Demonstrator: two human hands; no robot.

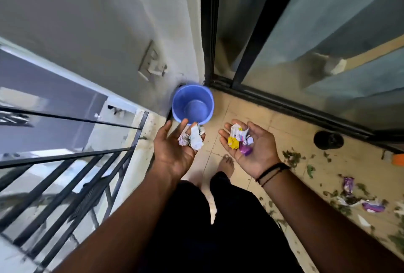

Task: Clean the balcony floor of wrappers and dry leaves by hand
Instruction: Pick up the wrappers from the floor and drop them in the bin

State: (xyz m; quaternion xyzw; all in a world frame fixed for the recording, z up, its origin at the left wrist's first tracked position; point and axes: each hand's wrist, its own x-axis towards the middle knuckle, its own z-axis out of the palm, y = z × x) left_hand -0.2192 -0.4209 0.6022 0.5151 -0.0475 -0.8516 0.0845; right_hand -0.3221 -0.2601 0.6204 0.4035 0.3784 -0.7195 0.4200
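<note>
Both hands palm-up, fingers relaxed, used as trays rather than gripping; left hand (175,148) carries crumpled white wrappers (192,138) on its fingers, fingertips just at the near rim of the blue bucket (192,104); right hand (251,146) cups a colourful wrapper wad (240,139), yellow, white, purple, a bit right of the bucket. Bucket sits in the corner between wall and sliding door frame (220,84), looks empty; likely serving as the bin, so this reads as the dump step; left is nearer, probably tips first. Not done: dry leaves (291,157) and purple wrappers (348,185) lie on the tiled floor (273,117) to the right; risk is light scraps missing the bucket.
</note>
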